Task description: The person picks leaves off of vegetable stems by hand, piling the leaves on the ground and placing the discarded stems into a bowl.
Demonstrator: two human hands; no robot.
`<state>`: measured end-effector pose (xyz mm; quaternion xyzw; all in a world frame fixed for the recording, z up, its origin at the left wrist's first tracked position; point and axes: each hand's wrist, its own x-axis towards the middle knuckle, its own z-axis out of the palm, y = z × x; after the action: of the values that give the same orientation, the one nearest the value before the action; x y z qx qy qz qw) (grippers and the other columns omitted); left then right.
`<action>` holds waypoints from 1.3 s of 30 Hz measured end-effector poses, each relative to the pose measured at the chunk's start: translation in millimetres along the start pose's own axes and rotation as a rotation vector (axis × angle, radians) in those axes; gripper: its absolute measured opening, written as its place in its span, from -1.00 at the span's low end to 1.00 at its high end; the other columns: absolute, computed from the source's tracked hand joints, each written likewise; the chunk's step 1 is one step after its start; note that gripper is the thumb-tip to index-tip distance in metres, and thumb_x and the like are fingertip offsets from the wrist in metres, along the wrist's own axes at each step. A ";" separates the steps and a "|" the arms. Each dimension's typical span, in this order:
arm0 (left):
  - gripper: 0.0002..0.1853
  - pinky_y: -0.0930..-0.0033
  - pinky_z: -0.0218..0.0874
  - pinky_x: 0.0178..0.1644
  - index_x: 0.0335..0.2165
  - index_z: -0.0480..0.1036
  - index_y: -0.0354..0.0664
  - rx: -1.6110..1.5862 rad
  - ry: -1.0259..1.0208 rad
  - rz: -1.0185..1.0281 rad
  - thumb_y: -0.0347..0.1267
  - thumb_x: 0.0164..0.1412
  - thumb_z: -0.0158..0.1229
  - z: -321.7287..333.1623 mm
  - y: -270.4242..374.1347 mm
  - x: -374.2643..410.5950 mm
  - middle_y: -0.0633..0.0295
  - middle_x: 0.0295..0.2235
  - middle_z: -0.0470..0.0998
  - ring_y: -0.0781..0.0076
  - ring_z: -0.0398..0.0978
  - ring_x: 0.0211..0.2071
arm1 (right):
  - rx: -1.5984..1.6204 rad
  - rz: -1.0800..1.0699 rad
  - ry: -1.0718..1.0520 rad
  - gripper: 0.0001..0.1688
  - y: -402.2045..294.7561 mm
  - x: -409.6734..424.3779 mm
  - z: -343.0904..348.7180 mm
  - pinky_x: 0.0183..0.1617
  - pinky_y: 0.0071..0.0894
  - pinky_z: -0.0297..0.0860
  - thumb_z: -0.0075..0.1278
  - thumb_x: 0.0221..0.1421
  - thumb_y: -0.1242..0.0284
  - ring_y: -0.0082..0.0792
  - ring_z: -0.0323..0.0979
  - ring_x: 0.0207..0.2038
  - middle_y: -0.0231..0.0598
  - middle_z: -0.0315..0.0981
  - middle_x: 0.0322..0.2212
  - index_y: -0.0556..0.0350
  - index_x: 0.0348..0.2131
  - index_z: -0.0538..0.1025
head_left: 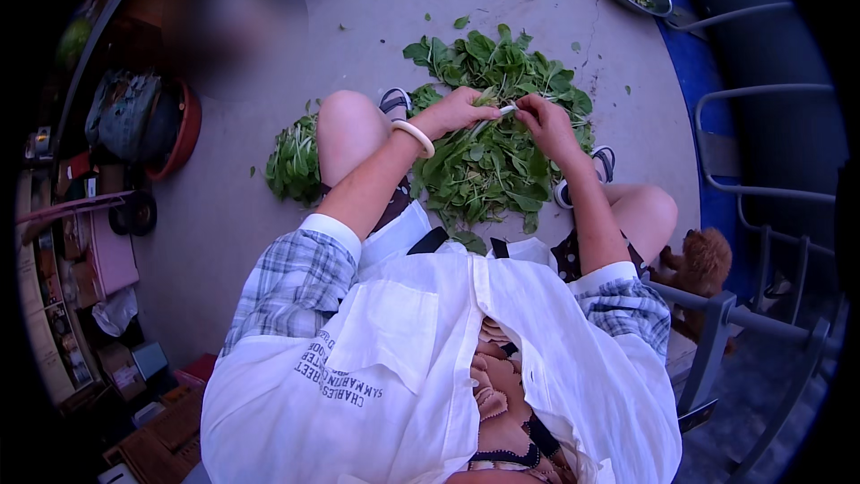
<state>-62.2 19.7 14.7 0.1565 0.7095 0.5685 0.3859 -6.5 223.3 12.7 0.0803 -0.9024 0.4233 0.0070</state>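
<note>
My left hand (462, 111), a cream bangle on its wrist, holds a leafy green plant (485, 124) by its pale stalk. At the stalk's whitish end are the bent fingers of my right hand (543, 122), thumb and forefinger close together. Whether they grip it is too small to tell. Both hands are above a broad heap of leafy greens (497, 175) on the floor between my feet. A smaller bundle of greens (294, 161) lies beside my left leg, stalks and leaves bunched together.
A metal basin (662, 0) with greens stands at the far right on a blue sheet (713, 121). Metal-framed chairs (766, 191) line the right side. A brown curly-haired dog (705, 259) is by my right knee. A red tub (183, 141) and boxes are at left; loose leaves dot the floor.
</note>
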 end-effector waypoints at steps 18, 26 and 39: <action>-0.73 0.58 0.22 -0.37 -0.30 0.41 -0.21 -0.282 -0.088 0.006 -0.25 0.08 0.08 8.6 -3.7 -8.3 0.37 -0.51 0.46 0.68 0.38 -0.46 | 0.609 0.059 0.023 -0.66 -7.6 -3.2 11.0 -0.36 -0.53 0.35 -0.07 -0.01 0.61 -0.51 0.43 -0.41 -0.27 0.42 -0.43 0.17 -0.16 0.32; -0.75 0.64 0.15 -0.40 -0.34 0.43 -0.27 -0.130 -0.121 -0.024 -0.28 0.09 0.07 1.3 -14.2 -7.9 0.38 -0.51 0.44 0.69 0.33 -0.50 | -0.024 -0.189 0.009 -0.83 -15.6 -15.0 -8.6 -0.32 -0.40 0.34 -0.02 -0.07 0.55 -0.23 0.40 -0.36 -0.22 0.40 -0.41 0.16 -0.36 0.41; -0.75 0.65 0.06 -0.52 -0.42 0.46 -0.27 -0.144 -0.114 0.111 -0.28 0.10 0.04 2.5 -12.5 -2.6 0.45 -0.65 0.34 0.71 0.21 -0.62 | -0.050 -0.200 0.286 -0.89 -12.3 -15.7 16.9 -0.41 -0.39 0.32 -0.04 -0.04 0.52 -0.30 0.38 -0.52 -0.22 0.40 -0.54 0.15 -0.41 0.43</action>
<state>-56.0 15.9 4.0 0.1995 0.6339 0.6287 0.4039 11.8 204.8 10.0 0.1086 -0.8899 0.4051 0.1794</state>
